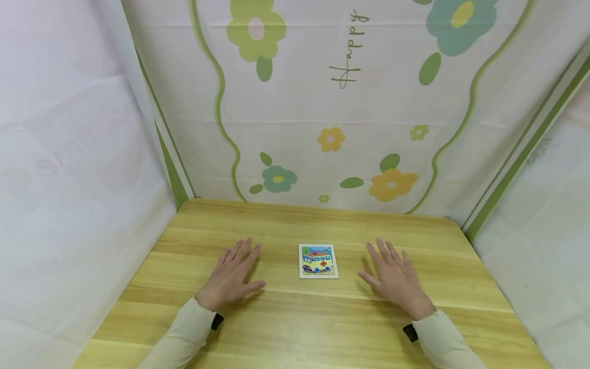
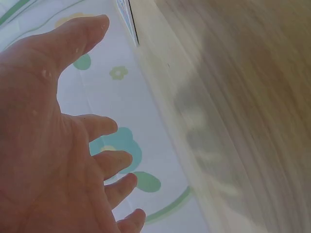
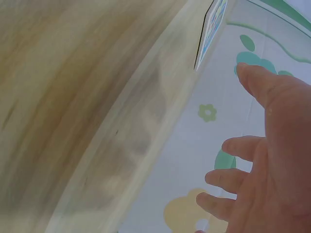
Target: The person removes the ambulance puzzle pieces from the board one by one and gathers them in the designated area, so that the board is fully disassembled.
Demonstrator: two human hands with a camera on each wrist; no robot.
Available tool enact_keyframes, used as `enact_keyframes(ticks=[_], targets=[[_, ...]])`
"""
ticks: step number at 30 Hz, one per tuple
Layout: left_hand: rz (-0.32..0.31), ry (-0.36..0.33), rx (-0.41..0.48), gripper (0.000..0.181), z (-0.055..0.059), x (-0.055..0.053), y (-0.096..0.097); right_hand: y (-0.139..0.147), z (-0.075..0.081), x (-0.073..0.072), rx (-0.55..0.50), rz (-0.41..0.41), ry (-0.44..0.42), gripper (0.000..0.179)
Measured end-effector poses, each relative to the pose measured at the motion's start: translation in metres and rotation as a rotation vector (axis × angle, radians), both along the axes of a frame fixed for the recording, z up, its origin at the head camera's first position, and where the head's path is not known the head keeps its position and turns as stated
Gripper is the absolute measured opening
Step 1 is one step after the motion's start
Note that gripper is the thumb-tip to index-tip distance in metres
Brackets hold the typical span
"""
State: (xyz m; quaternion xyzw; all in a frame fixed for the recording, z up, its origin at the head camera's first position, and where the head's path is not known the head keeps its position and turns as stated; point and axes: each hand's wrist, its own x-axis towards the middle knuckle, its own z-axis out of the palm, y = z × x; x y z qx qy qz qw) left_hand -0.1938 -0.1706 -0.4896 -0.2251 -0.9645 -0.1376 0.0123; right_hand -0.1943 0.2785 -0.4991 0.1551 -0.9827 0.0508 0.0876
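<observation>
A small white-framed picture puzzle [image 1: 318, 261] with a cartoon ambulance lies flat on the wooden table, between the two hands. To its left is my left hand [image 1: 232, 277], palm down with fingers spread, holding nothing. My right hand [image 1: 394, 277] mirrors it on the other side, fingers also spread and nothing in them. Neither hand touches the puzzle. In the left wrist view the puzzle's edge [image 2: 128, 22] shows past the thumb, and the right wrist view catches its edge [image 3: 210, 34] too. Shadows under both hands fall on the wood.
The wooden table [image 1: 295, 328] runs back to a white cloth [image 1: 295, 102] printed with flowers and the word "Happy". White cloth walls close in the left [image 1: 83, 154] and right [image 1: 544, 205] sides. Dark bands sit at both wrists, by the pale sleeves.
</observation>
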Motion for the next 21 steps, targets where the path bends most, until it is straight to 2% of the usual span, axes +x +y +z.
enact_keyframes(ticks=[5,10,16,21], targets=[[-0.026,-0.002,-0.01,0.093,0.001,-0.002,0.004,-0.002,-0.001,0.0,-0.02,0.032,0.001,0.082],[-0.074,0.005,-0.003,0.091,0.004,-0.008,0.011,-0.005,0.001,-0.007,-0.091,0.108,0.039,0.075],[-0.13,0.021,0.057,0.082,0.007,-0.021,0.024,-0.013,0.006,-0.021,-0.196,0.205,0.015,0.064],[-0.171,0.037,0.128,0.07,0.012,-0.035,0.04,-0.026,0.014,-0.039,-0.22,0.27,-0.028,0.056]])
